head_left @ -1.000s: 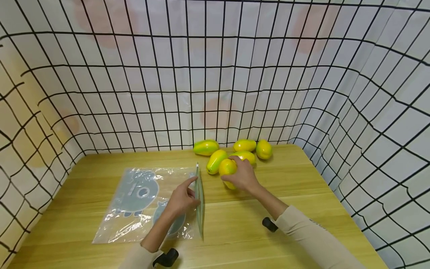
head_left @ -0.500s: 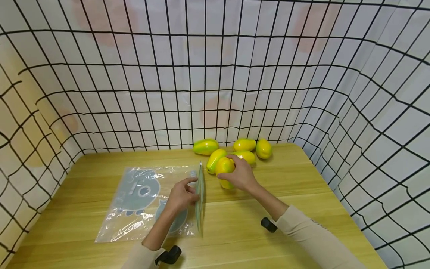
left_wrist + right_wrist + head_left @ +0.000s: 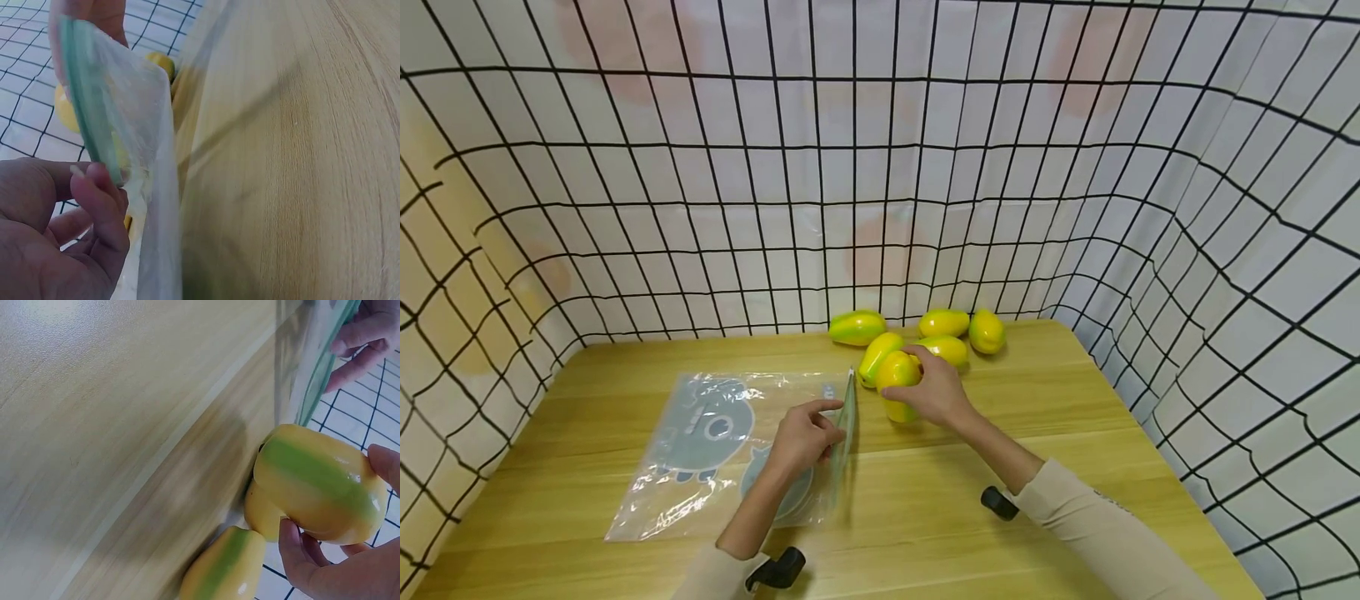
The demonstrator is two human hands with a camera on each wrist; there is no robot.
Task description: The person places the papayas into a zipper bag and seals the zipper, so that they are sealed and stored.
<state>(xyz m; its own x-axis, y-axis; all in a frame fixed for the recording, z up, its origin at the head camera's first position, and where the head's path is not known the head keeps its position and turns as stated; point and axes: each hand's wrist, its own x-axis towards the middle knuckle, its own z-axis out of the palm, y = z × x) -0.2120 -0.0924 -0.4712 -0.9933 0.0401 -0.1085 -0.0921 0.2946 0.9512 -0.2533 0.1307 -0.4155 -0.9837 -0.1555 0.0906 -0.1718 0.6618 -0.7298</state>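
Observation:
A clear zip bag (image 3: 715,433) with blue cartoon prints lies flat on the table, its right edge raised. My left hand (image 3: 802,437) pinches that raised edge; in the left wrist view, thumb and finger meet at the green zip strip (image 3: 84,100). Just right of the bag, my right hand (image 3: 942,392) grips a glossy yellow mango (image 3: 897,375) with a green stripe. The right wrist view shows this mango (image 3: 319,481) held between thumb and fingers, above the table. It is near the raised edge but apart from it.
Several similar mangoes lie behind the right hand, among them a greener one (image 3: 857,328), a tilted one (image 3: 877,358) and one at the right (image 3: 987,332). Black wire mesh (image 3: 820,208) over white sheeting encloses the wooden table (image 3: 1037,392) at the back and sides.
The right hand has shifted slightly left with the mango, closer to the bag. The bag's raised edge has been drawn a little to the right at its top; the left hand has barely moved.

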